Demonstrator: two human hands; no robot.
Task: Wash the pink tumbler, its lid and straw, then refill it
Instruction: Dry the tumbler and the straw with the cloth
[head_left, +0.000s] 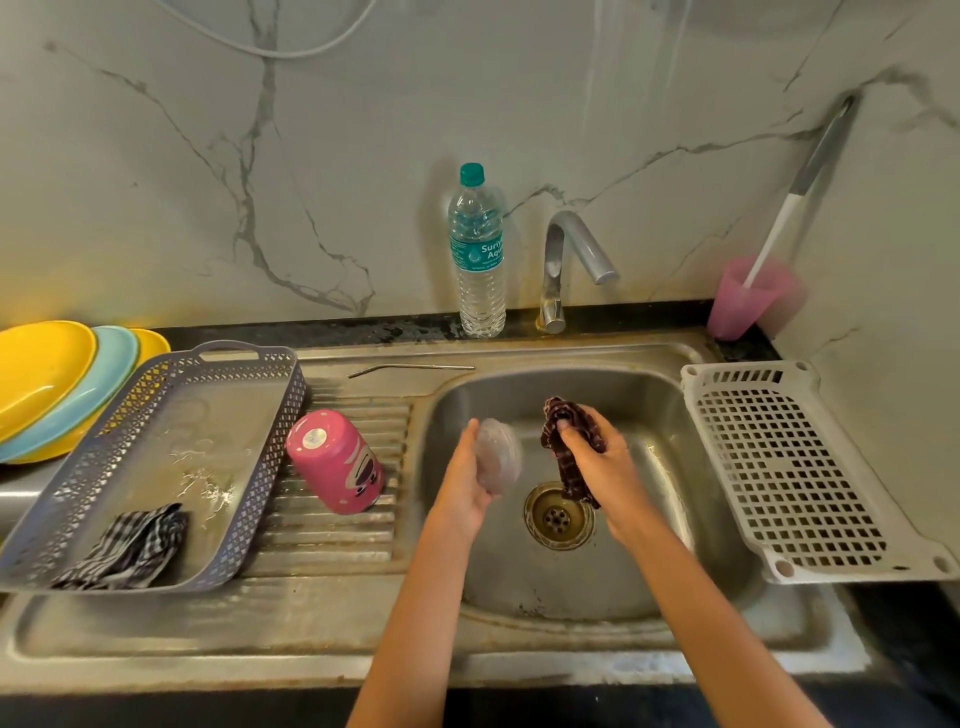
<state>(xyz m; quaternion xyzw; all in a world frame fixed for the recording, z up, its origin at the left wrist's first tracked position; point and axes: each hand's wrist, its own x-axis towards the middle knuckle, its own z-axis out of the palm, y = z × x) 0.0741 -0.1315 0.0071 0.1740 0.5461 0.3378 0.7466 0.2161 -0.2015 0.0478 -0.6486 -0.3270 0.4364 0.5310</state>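
Observation:
The pink tumbler (336, 460) stands upside down on the ribbed drainboard, left of the sink basin (675, 519). Over the basin my left hand (464, 480) grips the clear round lid (500, 455) on its edge. A hand's width to the right, my right hand (597, 462) holds a dark checked cloth (566, 441), which hangs down toward the drain (559, 515). The metal straw (410, 369) lies on the steel ledge behind the drainboard. A sealed water bottle (478, 254) with a teal cap stands beside the tap (569, 260), from which no water runs.
A grey perforated basket (171, 457) holding a checked cloth (130, 551) sits at the left, with yellow and light blue plates (57, 379) behind it. A white plastic rack (795, 467) lies right of the basin. A pink cup (743, 301) with a brush stands in the back corner.

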